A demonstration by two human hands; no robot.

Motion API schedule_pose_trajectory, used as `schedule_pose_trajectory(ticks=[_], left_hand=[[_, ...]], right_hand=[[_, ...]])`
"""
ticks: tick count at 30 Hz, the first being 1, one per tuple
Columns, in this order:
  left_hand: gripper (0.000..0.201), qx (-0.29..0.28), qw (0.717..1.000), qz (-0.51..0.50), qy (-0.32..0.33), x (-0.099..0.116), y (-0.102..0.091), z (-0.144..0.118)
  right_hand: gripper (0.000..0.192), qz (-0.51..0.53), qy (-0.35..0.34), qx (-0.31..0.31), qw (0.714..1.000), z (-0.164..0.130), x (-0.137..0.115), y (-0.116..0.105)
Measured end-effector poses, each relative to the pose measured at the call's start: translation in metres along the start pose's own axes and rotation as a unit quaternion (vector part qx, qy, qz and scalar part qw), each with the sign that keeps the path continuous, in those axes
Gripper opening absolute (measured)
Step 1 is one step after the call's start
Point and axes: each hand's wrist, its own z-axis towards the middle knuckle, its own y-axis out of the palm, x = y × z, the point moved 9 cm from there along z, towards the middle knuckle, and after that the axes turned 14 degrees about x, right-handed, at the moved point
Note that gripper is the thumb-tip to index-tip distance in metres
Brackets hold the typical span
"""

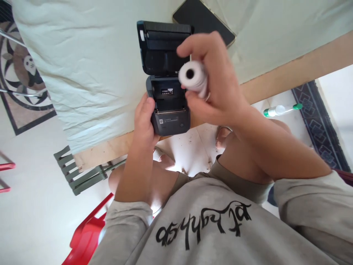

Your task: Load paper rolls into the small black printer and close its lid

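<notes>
A small dark grey printer (168, 110) sits at the near edge of the table with its lid (162, 48) swung up and open, and the paper bay (168, 96) looks empty. My left hand (145, 121) grips the printer's left side. My right hand (213, 84) holds a white paper roll (193, 76) just above and to the right of the open bay, with the roll's hollow core facing me.
A pale cloth (91, 62) covers the wooden table (289, 71). A black phone (204, 20) lies beyond the printer. On the floor lie a white and green bottle (281, 109) and a patterned rug (320, 121). A red chair (85, 235) and a green slatted chair (77, 173) stand at the left.
</notes>
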Motion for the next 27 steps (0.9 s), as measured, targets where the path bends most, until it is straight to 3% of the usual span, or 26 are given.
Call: schedule_pose_trajectory(ticks=[3,8,13,20,27], left_hand=[[0.034,0.017,0.999,-0.043,0.025,0.005,-0.005,-0.001],[0.026,0.018,0.997,-0.044,0.064,0.016,-0.001,-0.005],[0.026,0.018,0.998,-0.043,0.052,0.017,0.002,-0.006],[0.024,0.008,0.998,-0.029,0.061,0.020,0.003,-0.006],[0.041,-0.027,0.997,0.035,0.061,0.016,0.003,-0.005]], right_hand=[[0.048,-0.053,-0.055,-0.022,0.997,-0.004,-0.010,0.015],[0.021,-0.081,-0.049,-0.015,0.995,-0.009,-0.004,0.025],[0.011,-0.108,-0.059,-0.029,0.992,-0.011,0.001,0.032],[0.008,-0.143,-0.147,0.040,0.978,-0.014,-0.018,0.018],[0.009,-0.128,-0.212,-0.035,0.968,-0.036,-0.036,0.034]])
